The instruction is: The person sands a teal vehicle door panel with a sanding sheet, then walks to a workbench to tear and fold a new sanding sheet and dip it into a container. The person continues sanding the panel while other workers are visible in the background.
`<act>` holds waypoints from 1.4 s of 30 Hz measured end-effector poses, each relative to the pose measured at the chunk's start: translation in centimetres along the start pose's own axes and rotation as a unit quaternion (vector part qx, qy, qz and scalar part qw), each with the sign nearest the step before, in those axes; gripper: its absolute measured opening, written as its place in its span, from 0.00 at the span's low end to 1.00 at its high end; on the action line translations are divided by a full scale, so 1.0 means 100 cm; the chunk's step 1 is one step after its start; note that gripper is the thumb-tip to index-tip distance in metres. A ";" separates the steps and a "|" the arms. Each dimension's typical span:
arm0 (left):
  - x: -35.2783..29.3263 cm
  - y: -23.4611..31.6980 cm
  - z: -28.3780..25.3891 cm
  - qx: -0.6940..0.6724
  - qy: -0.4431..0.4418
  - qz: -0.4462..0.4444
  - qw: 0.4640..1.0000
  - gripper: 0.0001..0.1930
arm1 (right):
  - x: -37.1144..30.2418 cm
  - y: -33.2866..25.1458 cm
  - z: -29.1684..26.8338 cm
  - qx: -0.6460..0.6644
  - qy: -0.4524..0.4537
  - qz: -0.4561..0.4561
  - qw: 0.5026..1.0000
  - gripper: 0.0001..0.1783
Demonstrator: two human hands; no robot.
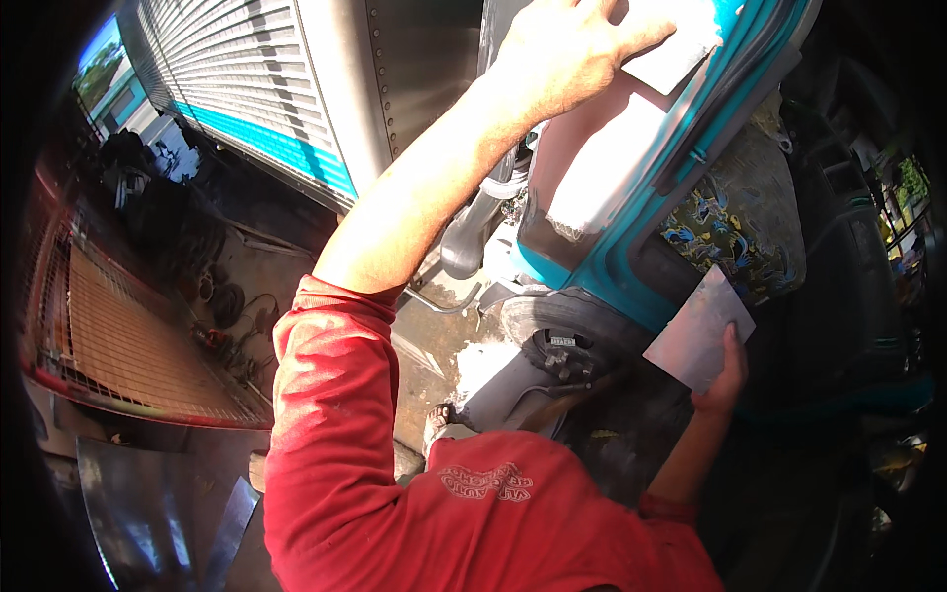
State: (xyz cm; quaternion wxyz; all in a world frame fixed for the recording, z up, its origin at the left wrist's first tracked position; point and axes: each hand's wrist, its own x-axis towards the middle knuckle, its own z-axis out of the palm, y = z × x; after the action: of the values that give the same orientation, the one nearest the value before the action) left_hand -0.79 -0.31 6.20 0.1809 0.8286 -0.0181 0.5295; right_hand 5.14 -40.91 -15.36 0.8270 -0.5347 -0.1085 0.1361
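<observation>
Red sleeve (335,395) wrinkles — right hand (725,376) grips flat plate (692,331).

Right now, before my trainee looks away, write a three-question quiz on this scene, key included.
1. True or false: the right hand is empty.
2. Which colour is the vehicle frame beside the pale patch? a) yellow b) teal c) purple
3. Which hand is higher in the picture?

Key:
1. False; it holds a pale flat plate.
2. b
3. The left hand.
</observation>
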 end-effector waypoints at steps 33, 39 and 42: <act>-0.130 -0.009 0.027 0.254 -0.001 0.122 0.960 0.39 | -0.012 0.015 -0.029 0.012 -0.031 0.059 0.998 0.25; 0.030 0.019 -0.016 -0.073 0.025 0.132 0.988 0.10 | -0.006 0.032 -0.037 0.038 -0.019 0.072 0.997 0.25; 0.020 0.023 -0.010 -0.094 0.019 0.096 0.991 0.10 | -0.001 0.038 -0.048 0.038 -0.022 0.088 0.995 0.25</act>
State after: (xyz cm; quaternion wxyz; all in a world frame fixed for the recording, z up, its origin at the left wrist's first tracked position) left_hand -1.28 -1.78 9.01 0.2067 0.7921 -0.1444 0.5559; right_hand 6.16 -43.60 -20.84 0.8287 -0.5076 -0.0738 0.2239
